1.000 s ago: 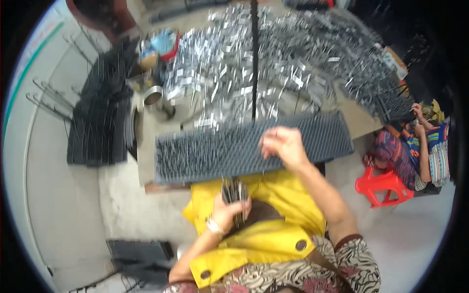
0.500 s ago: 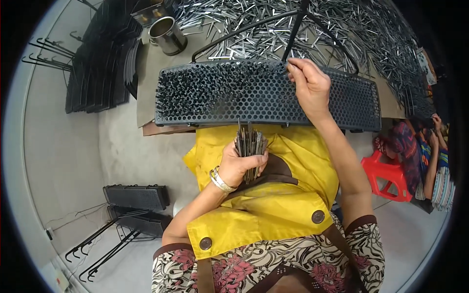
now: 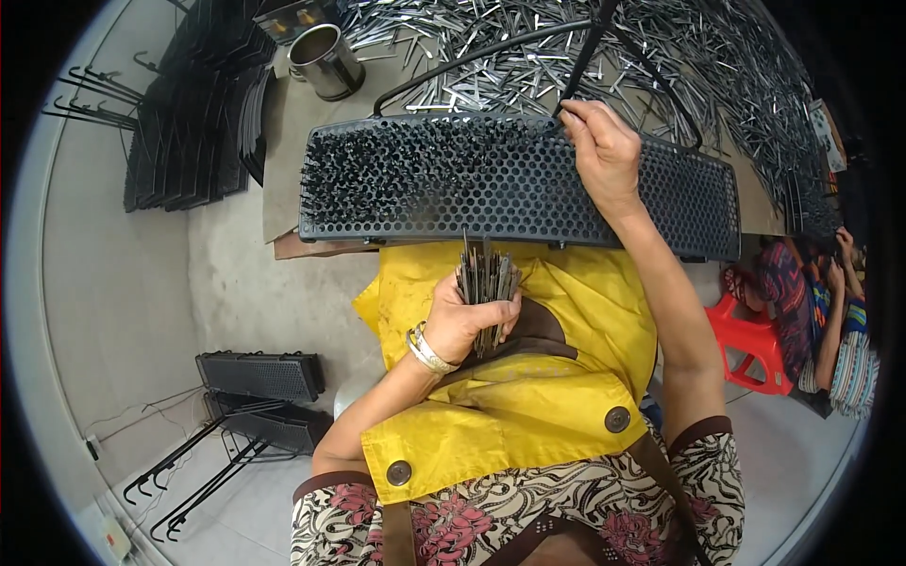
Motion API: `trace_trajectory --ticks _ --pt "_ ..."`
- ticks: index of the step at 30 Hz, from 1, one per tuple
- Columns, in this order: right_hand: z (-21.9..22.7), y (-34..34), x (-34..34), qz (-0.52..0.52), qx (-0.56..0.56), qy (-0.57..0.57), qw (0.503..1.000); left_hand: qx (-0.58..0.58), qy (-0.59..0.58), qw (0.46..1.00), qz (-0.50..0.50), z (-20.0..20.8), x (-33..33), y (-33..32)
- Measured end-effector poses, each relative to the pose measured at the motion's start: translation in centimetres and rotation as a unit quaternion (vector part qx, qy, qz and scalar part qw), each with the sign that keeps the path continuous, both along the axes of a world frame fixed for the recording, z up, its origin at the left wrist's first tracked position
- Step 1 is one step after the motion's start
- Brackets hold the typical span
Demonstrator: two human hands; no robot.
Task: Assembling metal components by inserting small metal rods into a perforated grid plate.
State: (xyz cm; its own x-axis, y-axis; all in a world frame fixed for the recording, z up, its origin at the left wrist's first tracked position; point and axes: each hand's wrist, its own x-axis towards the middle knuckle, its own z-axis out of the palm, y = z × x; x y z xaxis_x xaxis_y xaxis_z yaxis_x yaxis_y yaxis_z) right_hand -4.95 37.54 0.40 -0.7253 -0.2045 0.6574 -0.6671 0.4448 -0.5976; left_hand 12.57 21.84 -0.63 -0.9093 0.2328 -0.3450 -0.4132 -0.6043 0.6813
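A flat, brownish table [image 3: 286, 174] bears a broad, tangled heap of slender, glinting metal strips [image 3: 472, 80]. Nearer spreads a creased yellow apron [image 3: 514, 448]. Along the table's near edge lies a long black tray [image 3: 528, 203], pierced with close-set round holes, its left part bristling with dark pieces [image 3: 349, 179]. At its rear edge, the right hand [image 3: 606, 160] pinches thumb and fingertips together; whether on a strip cannot be told. The left hand [image 3: 467, 321], before the tray, clamps a bundle of thin, dull strips [image 3: 487, 283].
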Motion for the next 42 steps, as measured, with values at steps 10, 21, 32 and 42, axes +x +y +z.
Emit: trace_trajectory --ticks 10,21,32,42 --pt "0.3 -0.7 -0.7 0.031 0.048 0.041 0.997 -0.003 -0.003 1.0 0.0 0.0 0.1 0.0" --pt "-1.9 -0.1 -1.0 -0.039 0.248 0.13 0.959 -0.076 -0.046 0.996 -0.029 1.2 -0.4 0.2" --pt "2.1 17.9 2.3 -0.261 0.173 -0.177 0.933 -0.076 -0.014 0.995 -0.066 0.2 -1.0 0.5" --pt "17.9 34.6 -3.3 -0.406 0.019 -0.112 0.907 -0.259 -0.057 0.926 -0.268 4.9 -4.1 7.1"
